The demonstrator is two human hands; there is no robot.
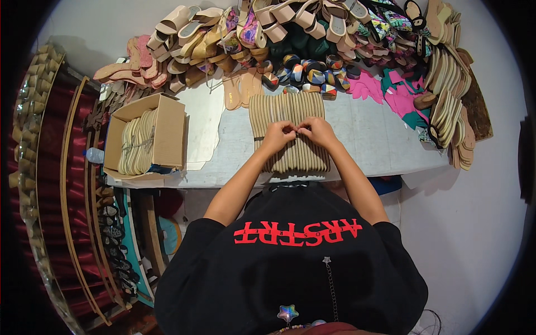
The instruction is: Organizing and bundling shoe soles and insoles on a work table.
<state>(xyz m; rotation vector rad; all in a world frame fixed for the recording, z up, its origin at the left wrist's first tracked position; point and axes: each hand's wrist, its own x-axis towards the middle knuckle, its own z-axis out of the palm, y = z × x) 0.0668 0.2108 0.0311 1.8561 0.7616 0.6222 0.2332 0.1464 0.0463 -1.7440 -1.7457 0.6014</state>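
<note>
Black shirt [223,279] fabric lies nearest; beyond it, on the tabletop [377,131], stands a row of pale soles [287,107]. The left hand [279,136] and right hand [317,132] meet over its middle, apparently pinching its dark band [258,138]; if that slips or sits slack, end soles could splay and topple.

Bundled soles [287,111] are tan, the box [170,134] brown, the shirt [212,279] black (lettering [286,234] red)

Bright light fills the tabletop [368,139], a shadow darkens the black shirt [290,254], and fisheye edges curve into blackness.
</note>
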